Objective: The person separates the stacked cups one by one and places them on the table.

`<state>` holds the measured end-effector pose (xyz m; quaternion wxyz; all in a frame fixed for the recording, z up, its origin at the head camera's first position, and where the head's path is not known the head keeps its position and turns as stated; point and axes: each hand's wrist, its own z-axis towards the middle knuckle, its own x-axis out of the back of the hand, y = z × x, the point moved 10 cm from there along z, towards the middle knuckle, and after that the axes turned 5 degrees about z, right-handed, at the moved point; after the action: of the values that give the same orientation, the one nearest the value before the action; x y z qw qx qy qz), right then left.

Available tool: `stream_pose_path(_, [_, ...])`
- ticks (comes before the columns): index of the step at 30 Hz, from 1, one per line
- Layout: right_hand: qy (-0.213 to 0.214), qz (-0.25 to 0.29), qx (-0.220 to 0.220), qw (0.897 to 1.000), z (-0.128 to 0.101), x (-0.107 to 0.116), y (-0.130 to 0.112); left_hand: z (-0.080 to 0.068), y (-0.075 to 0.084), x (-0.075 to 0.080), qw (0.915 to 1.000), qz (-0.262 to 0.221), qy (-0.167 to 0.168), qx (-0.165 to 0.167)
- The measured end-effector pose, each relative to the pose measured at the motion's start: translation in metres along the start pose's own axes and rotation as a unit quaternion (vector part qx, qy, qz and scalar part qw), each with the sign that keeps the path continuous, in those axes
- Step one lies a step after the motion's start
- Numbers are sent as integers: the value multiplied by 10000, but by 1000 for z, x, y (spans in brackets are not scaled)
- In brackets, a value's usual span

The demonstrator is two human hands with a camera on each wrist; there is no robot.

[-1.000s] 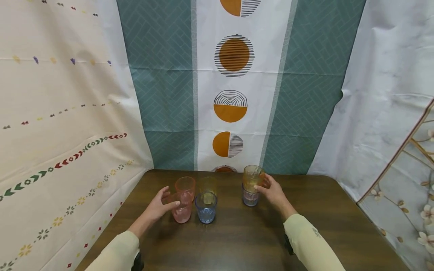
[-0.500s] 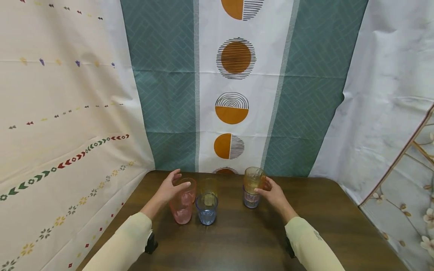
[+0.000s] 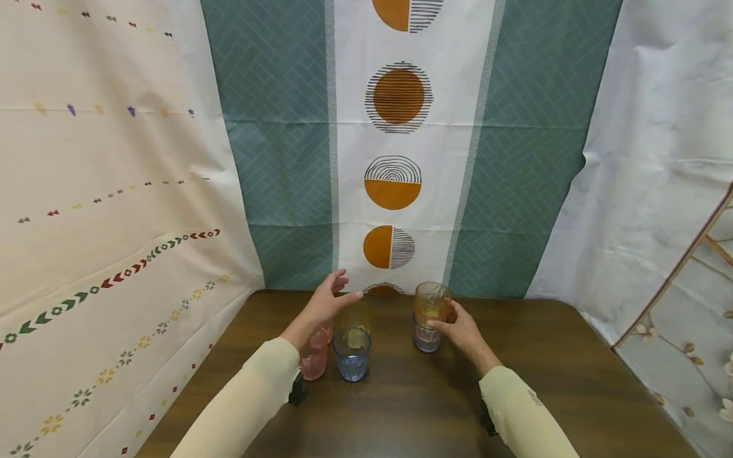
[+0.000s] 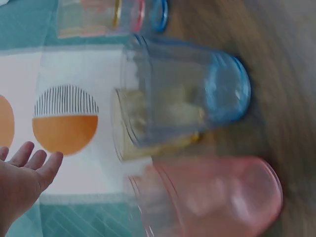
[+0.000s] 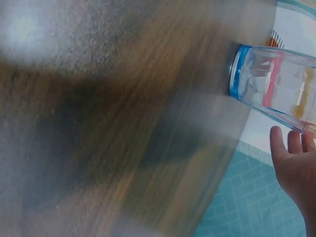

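My left hand hovers with straight fingers above a yellow cup and holds nothing; the left wrist view shows the same bare left hand. In front of the yellow cup stands a blue cup, with a pink cup to its left, half hidden by my left forearm. My right hand grips a stack of cups, amber on top, thumb in front and fingers behind. In the right wrist view the stack lies just beyond my right fingertips.
The cups stand at the back of a dark wooden table. Patterned cloths hang close behind the table and along the left side. Bare tabletop stretches toward me and to the right.
My left hand let go of the pink cup, rose and moved right and back, over the yellow cup. My right hand stayed on the stack.
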<state>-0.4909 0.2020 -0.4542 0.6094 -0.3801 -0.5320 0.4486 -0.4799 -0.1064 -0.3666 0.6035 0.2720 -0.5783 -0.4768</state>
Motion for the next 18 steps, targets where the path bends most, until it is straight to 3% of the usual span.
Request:
stream_pose_path(12, [17,-198,85,9998,0,-1,10,30,36,-69,9989,-446,-139,-26])
stream_pose_path(18, [30,-402,-13,9992,0,-2,15,35,41,-103,9982,-548,-210,94])
